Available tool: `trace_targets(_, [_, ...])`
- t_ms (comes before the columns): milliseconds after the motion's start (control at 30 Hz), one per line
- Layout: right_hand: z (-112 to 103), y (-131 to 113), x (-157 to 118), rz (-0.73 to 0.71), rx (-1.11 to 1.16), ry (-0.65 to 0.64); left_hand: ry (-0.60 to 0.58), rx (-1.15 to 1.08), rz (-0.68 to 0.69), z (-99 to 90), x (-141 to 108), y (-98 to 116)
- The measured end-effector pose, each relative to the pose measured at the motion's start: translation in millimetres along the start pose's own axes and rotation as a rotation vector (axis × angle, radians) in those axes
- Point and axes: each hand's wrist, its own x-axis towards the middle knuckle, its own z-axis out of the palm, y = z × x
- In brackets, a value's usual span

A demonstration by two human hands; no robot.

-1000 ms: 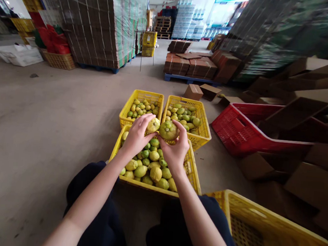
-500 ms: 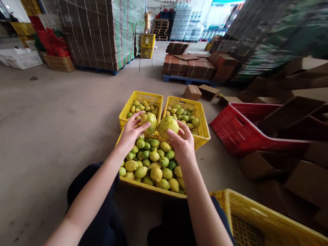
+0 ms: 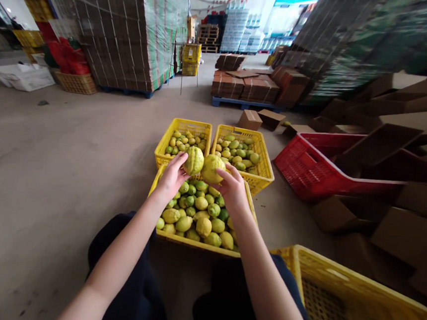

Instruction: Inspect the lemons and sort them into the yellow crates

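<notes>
My left hand [image 3: 173,176] is closed on a ridged yellow-green lemon [image 3: 194,161]. In my right hand [image 3: 231,184] is a second large lemon [image 3: 212,169], more evenly yellow, gripped from its right side. The two fruits are held up side by side, with a narrow gap between them. Beneath my hands stands a yellow crate [image 3: 198,246] filled with green and yellow lemons [image 3: 201,204]. Behind it are two more yellow crates, one at left [image 3: 158,151] and one at right [image 3: 266,182], both holding smaller-looking lemons.
At lower right is a yellow crate [image 3: 332,274] with a slotted floor. A red crate [image 3: 303,163] and a heap of open cardboard boxes [image 3: 390,235] lie to the right. Flattened cartons rest on a blue pallet [image 3: 244,104] ahead. Wrapped stacks [image 3: 116,32] rise behind.
Both lemons have turned in my fingers, and my grip on each has shifted. The right lemon has come slightly left and down. The crates have not moved.
</notes>
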Motion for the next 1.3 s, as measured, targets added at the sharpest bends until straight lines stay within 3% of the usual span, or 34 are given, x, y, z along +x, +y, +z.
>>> trace_targets(233, [6,12,-3,0.031,-0.049,-0.063,-0.063,-0.018,-0.094,6.3,-2,-3])
trace_targets(367, [7,13,-4,0.024,-0.078,-0.069,-0.096,-0.047,-0.080,5.2,-1,-5])
trace_targets(533, [8,13,-5,0.066,-0.043,-0.126,-0.048,-0.195,-0.120,5.1,-2,-5])
trace_targets(733, [11,18,-7,0.042,-0.148,-0.071,-0.007,-0.425,-0.127,3.8,-2,0])
trace_targets(1100, [6,4,-20,0.166,-0.364,-0.330,0.034,-0.496,-0.108,0.1,2,4])
trace_targets(1300, [-8,-7,-8,0.082,-0.079,-0.281,-0.090,-0.540,-0.156,-2.4,-2,4])
